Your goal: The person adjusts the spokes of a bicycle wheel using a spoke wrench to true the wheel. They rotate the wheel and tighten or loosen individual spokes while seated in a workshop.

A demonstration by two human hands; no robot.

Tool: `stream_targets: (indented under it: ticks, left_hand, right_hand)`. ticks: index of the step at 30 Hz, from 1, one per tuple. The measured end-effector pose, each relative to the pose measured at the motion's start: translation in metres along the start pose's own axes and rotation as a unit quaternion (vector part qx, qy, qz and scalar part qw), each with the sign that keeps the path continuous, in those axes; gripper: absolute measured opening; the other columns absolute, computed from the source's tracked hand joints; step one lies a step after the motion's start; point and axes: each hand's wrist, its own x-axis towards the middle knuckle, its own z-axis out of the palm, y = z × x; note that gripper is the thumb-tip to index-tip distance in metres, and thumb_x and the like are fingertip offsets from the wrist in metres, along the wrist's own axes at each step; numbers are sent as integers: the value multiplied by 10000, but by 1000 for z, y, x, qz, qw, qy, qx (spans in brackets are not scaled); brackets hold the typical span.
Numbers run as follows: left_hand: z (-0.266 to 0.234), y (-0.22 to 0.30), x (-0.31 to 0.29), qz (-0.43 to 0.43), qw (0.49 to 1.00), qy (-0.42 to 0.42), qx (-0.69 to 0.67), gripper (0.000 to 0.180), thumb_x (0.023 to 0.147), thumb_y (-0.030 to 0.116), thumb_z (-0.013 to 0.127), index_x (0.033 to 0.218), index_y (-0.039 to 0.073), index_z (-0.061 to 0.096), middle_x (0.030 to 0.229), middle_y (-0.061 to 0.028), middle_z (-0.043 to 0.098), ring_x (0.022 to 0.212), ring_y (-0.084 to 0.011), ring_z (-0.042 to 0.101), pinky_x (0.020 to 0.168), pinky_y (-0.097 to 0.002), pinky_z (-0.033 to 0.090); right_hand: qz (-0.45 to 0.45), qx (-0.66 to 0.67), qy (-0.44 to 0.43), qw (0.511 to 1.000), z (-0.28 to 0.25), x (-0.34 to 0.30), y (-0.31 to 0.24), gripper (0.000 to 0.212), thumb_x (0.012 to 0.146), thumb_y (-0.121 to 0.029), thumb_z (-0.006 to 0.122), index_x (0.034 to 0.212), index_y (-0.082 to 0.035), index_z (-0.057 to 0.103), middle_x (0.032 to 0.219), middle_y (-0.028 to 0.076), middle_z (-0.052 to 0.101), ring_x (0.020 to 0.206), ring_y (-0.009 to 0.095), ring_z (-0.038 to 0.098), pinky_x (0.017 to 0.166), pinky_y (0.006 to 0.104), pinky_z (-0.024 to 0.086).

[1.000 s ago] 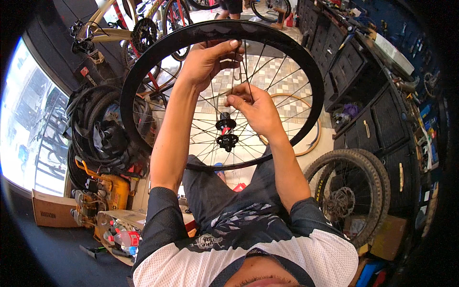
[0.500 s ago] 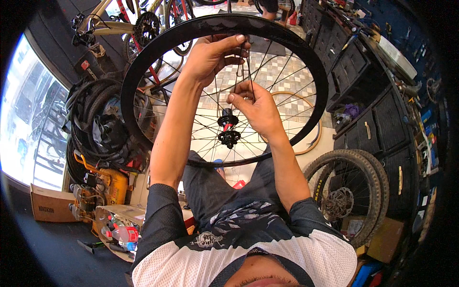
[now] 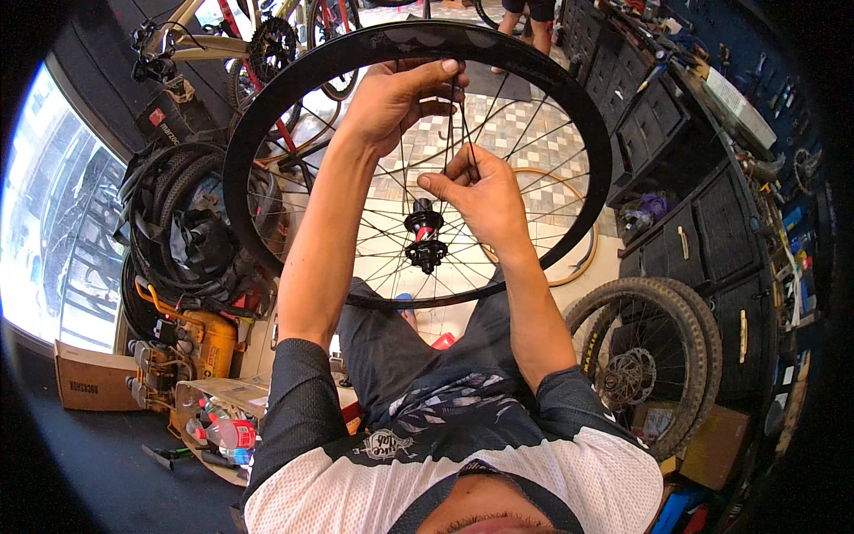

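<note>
A black deep-rimmed bicycle wheel (image 3: 594, 169) stands upright before me, its lower edge over my thighs. Thin black spokes run from the rim to a black hub (image 3: 425, 254) with a red band in its middle. My left hand (image 3: 391, 107) reaches inside the upper rim, thumb and fingers closed on the outer end of a black spoke (image 3: 451, 120). Lower down, above the hub, my right hand (image 3: 487, 198) pinches a spoke between thumb and curled fingers. Its fingertips are partly hidden, as are the left hand's behind the spokes.
Bicycles (image 3: 205, 44) stand at the far left, above a pile of black tyres (image 3: 178, 191). A yellow compressor (image 3: 213, 343) and a box of bottles (image 3: 227, 432) are nearer. Right are knobby-tyred wheels (image 3: 663, 298) and dark drawers (image 3: 663, 258). Another person's legs (image 3: 525, 31) show far back.
My right hand has shifted slightly left and the spokes between my hands have changed angle a little. My left hand stays near the rim. The person at the back has moved, showing both legs.
</note>
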Motion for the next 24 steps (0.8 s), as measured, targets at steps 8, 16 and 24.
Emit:
stream_targets:
  ticks: [8, 16, 24]
  left_hand:
    - [1, 0, -1, -4, 1000, -1, 0, 285, 948, 187, 793, 1129, -24, 728, 1010, -142, 772, 878, -221, 734, 788, -364, 593]
    - [0, 1, 1, -15, 1000, 5, 0, 288, 941, 189, 792, 1137, -10, 721, 1026, -144, 770, 870, -224, 734, 783, -372, 596]
    - [-2, -6, -3, -11, 999, 12, 49, 324, 960, 232, 768, 1129, -35, 697, 1008, -157, 767, 878, -230, 742, 793, -369, 603]
  right_hand:
    - [-17, 208, -73, 975, 0, -4, 2, 162, 1006, -114, 729, 1076, 27, 689, 930, 75, 756, 882, 135, 733, 854, 277, 572]
    - [-1, -15, 28, 999, 5, -10, 9, 295, 876, -221, 859, 990, 4, 706, 767, 95, 708, 676, 164, 651, 645, 333, 504]
    - [-47, 37, 30, 998, -62, -83, -16, 132, 1051, -137, 656, 1067, -20, 715, 949, 31, 735, 856, 90, 638, 775, 264, 524]
